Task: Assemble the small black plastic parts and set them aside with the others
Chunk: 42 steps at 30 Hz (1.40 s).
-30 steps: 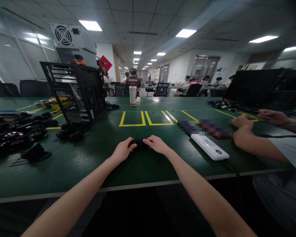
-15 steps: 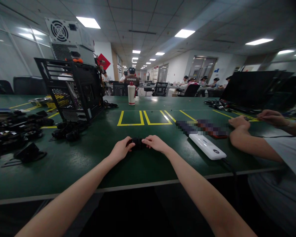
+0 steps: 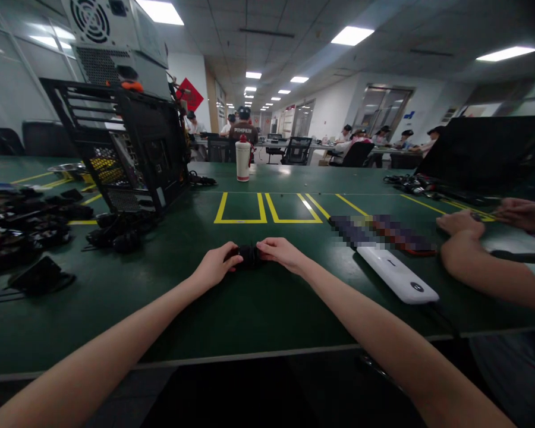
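Between my two hands is a small dark black bundle (image 3: 248,256), low over the green table (image 3: 196,333). Its exact kind is too dark to make out; it looks like a coiled cable. My left hand (image 3: 218,264) grips its left end, thumb and fingers closed around it. On the other end, my right hand (image 3: 282,252) has its thumb and fingertips pinched. Parts of the bundle are hidden by the fingers.
Left stand a black computer case (image 3: 145,148) with a grey power supply (image 3: 93,24) on top, and a heap of black parts (image 3: 22,229). A white power bank (image 3: 396,274) lies right, near a co-worker's hands (image 3: 461,224). A white cup (image 3: 243,160) stands behind yellow tape (image 3: 241,222).
The view has tilted down and shifted slightly, so the power bank and co-worker's arm sit further right. Both my hands still hold the black bundle, with the right fingers slightly repositioned.
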Each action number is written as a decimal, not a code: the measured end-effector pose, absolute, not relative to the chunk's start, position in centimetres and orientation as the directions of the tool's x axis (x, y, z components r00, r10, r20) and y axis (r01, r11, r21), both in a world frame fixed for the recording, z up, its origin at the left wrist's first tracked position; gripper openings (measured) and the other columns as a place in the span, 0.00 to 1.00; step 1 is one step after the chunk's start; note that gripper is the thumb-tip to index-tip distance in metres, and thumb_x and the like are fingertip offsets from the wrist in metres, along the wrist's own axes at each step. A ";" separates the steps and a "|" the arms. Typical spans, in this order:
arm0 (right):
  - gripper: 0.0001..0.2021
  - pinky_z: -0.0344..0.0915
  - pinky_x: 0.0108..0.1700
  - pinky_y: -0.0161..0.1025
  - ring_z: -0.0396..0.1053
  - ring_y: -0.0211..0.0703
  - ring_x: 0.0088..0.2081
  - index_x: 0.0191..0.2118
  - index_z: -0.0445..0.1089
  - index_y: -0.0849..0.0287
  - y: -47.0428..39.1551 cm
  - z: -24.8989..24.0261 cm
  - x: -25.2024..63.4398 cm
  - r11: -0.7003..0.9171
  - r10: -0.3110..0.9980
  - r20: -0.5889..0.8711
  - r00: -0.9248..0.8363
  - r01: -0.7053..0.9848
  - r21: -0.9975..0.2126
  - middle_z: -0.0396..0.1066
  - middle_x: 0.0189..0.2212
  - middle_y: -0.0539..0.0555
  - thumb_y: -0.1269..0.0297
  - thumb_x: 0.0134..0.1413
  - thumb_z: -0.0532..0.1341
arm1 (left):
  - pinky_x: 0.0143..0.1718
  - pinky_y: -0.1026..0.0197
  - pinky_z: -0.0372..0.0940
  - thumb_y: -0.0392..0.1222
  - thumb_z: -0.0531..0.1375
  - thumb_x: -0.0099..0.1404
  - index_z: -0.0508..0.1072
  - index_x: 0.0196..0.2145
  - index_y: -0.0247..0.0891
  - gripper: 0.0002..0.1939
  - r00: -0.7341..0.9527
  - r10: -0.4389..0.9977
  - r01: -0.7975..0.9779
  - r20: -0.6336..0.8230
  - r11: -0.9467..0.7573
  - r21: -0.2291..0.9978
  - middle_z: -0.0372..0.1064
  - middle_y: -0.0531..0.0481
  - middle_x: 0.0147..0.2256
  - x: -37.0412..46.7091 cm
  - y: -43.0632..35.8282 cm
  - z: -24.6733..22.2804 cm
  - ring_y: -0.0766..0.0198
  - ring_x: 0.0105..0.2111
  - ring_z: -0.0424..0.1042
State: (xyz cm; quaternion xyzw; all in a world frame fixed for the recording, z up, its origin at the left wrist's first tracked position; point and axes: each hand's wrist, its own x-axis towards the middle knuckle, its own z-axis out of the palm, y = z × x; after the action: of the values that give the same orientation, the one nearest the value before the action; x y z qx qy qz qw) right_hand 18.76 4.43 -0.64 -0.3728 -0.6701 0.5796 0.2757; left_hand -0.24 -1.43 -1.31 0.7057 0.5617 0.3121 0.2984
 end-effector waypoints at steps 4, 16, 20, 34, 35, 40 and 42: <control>0.14 0.64 0.40 0.37 0.65 0.37 0.37 0.39 0.67 0.63 5.4 0.1 19.0 0.072 0.758 -0.086 -0.647 0.214 -0.974 0.67 0.34 0.54 0.60 0.48 0.55 | 0.27 0.66 0.65 0.46 0.51 0.57 0.62 0.39 0.41 0.12 0.176 0.981 0.607 0.077 -0.170 0.776 0.64 0.51 0.35 -0.5 -1.1 -0.9 0.65 0.31 0.69; 0.19 0.64 0.41 0.39 0.65 0.38 0.38 0.41 0.60 0.60 5.7 -0.3 19.0 0.016 0.802 -0.090 -0.591 0.171 -0.985 0.65 0.36 0.53 0.65 0.39 0.63 | 0.27 0.66 0.65 0.44 0.53 0.56 0.60 0.45 0.45 0.17 0.241 0.968 0.569 -0.070 -0.082 0.818 0.61 0.52 0.39 -1.7 1.0 -1.5 0.69 0.27 0.67; 0.15 0.62 0.43 0.41 0.63 0.38 0.40 0.36 0.62 0.59 5.7 0.5 18.9 0.225 0.801 0.046 -0.597 0.228 -0.947 0.62 0.38 0.51 0.68 0.38 0.63 | 0.27 0.65 0.65 0.45 0.53 0.56 0.58 0.47 0.47 0.19 0.239 0.965 0.571 -0.108 -0.050 0.819 0.62 0.53 0.39 -1.9 1.1 -1.7 0.70 0.25 0.66; 0.28 0.64 0.37 0.40 0.64 0.39 0.35 0.50 0.53 0.57 5.8 0.0 19.8 -0.002 0.776 -0.221 -0.591 0.348 -0.937 0.63 0.37 0.54 0.59 0.41 0.61 | 0.28 0.65 0.64 0.50 0.54 0.54 0.61 0.45 0.47 0.20 0.217 0.973 0.650 -0.073 -0.088 0.755 0.65 0.53 0.37 -1.6 1.2 -0.6 0.67 0.27 0.67; 0.25 0.64 0.36 0.40 0.64 0.39 0.35 0.49 0.56 0.57 5.8 0.1 19.9 0.024 0.780 -0.219 -0.586 0.378 -0.925 0.63 0.37 0.54 0.57 0.44 0.59 | 0.28 0.65 0.64 0.50 0.54 0.54 0.61 0.45 0.47 0.20 0.218 0.973 0.647 -0.077 -0.085 0.757 0.65 0.53 0.37 -1.6 1.2 -0.6 0.67 0.27 0.67; 0.14 0.61 0.34 0.36 0.62 0.36 0.33 0.40 0.66 0.56 5.9 0.4 19.8 0.202 0.782 -0.120 -0.612 0.430 -0.880 0.61 0.36 0.53 0.57 0.51 0.51 | 0.26 0.65 0.64 0.50 0.54 0.54 0.61 0.45 0.46 0.20 0.225 0.970 0.627 -0.095 -0.069 0.776 0.65 0.53 0.37 -1.5 1.2 -0.6 0.69 0.24 0.66; 0.12 0.61 0.33 0.36 0.62 0.36 0.33 0.39 0.66 0.56 6.0 0.3 19.8 0.226 0.781 -0.097 -0.617 0.424 -0.877 0.62 0.35 0.52 0.58 0.51 0.52 | 0.27 0.65 0.64 0.50 0.54 0.55 0.61 0.45 0.47 0.19 0.226 0.970 0.631 -0.088 -0.077 0.772 0.65 0.53 0.37 -1.5 1.2 -0.6 0.69 0.24 0.66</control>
State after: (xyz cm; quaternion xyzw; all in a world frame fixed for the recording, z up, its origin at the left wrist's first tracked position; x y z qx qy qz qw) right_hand 19.77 6.01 0.33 -0.3961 -0.7606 0.4795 0.1862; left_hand -1.47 1.25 -0.59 0.6950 0.5758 0.2355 0.3606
